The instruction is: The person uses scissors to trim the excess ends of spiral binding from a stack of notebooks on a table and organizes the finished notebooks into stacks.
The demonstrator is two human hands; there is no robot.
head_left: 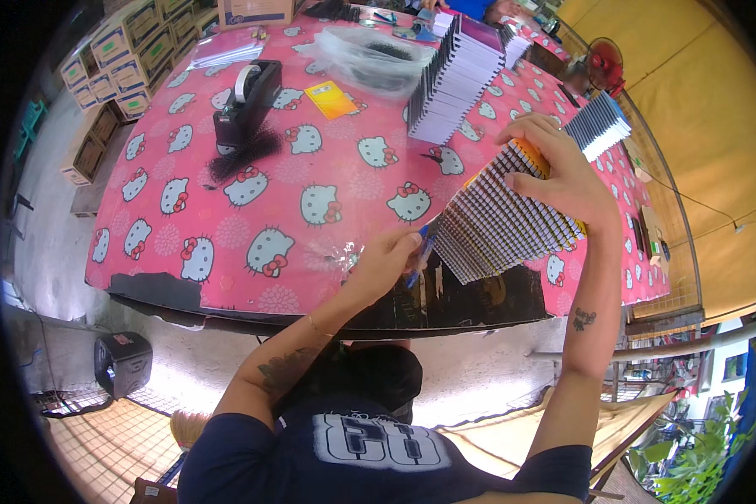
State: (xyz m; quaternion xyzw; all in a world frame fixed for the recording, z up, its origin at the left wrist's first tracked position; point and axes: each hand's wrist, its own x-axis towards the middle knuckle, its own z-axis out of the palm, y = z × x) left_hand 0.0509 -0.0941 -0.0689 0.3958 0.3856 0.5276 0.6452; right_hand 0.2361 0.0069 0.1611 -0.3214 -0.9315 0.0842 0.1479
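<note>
Your right hand (554, 172) clamps the fanned stack of booklets (500, 223) at the bench's (227, 277) near edge, steadying it while your left hand (391, 256) pinches a blue tool (420, 252) against its edge.

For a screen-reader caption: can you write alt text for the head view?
A person's right hand holds a thick stack of spiral-bound notebooks over a pink cartoon-cat tablecloth, while the left hand touches the stack's lower corner with a blue tool. A black tape dispenser stands farther back.
</note>
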